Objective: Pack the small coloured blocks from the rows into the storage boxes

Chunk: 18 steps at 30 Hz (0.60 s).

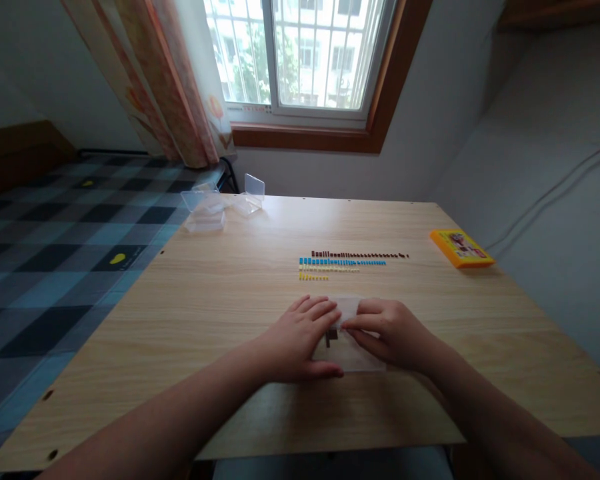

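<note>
Translucent baseboard (pixel 363 360), lying flat on the desk (pixel 220 300) at mid-width, set in from the near edge and partly covered by both hands. From left to right: a checked bed cover (pixel 80 253) runs alongside the desk's left edge; clear boxes (pixel 207 219) are gathered at the far left corner. Left hand (pixel 297 340): palm down over the baseboard's left side, thumb at its near edge, the grip spread wide. Beside it, dark brown pieces (pixel 333 335) rest on the baseboard. Beyond lie four rows of small bricks: brown row (pixel 355 255), blue row (pixel 343 262), pale yellow row (pixel 327 269) and, nearest, yellow row (pixel 313 277) (the shortest). Right hand (pixel 387 327): fingers bent over the baseboard's right side, fingertips near the brown pieces; whether this grip pinches anything cannot be told. Towards the right edge, an orange box (pixel 463 249) with a yellow printed top.
</note>
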Each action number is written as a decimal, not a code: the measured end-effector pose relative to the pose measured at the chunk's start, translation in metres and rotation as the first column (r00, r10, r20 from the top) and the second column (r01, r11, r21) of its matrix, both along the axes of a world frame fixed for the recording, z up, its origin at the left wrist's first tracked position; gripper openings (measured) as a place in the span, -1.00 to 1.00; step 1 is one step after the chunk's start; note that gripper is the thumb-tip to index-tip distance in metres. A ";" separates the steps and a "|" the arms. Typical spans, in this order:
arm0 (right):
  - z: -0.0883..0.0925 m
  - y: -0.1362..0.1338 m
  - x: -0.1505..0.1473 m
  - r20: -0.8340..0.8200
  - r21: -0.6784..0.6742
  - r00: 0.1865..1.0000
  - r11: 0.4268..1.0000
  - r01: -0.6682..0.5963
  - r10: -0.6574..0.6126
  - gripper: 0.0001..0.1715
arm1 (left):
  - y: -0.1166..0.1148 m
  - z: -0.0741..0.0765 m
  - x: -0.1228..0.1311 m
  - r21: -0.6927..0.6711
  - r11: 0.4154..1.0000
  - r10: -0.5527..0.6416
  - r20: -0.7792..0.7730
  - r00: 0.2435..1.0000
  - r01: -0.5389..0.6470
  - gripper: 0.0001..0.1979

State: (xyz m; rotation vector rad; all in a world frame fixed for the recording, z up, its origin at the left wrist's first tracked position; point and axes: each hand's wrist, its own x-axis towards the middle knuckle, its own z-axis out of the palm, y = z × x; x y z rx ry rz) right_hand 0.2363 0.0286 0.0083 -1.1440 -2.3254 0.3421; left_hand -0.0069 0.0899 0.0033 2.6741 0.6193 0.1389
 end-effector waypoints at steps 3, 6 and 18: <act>0.004 0.008 0.003 -0.093 0.091 0.994 0.994 0.058 -0.050 -0.75 | 0.000 0.000 0.000 -0.005 1.000 0.002 0.000 1.000 -0.002 -0.04; 0.016 0.026 0.007 -0.063 0.173 0.991 0.977 0.127 -0.118 -0.70 | 0.000 -0.001 0.000 -0.015 1.000 0.004 -0.004 1.000 -0.004 -0.04; 0.011 0.162 -0.013 0.303 -0.081 0.903 0.935 0.344 -0.306 -0.58 | 0.000 -0.003 -0.002 -0.038 0.999 0.007 0.021 1.000 -0.006 -0.04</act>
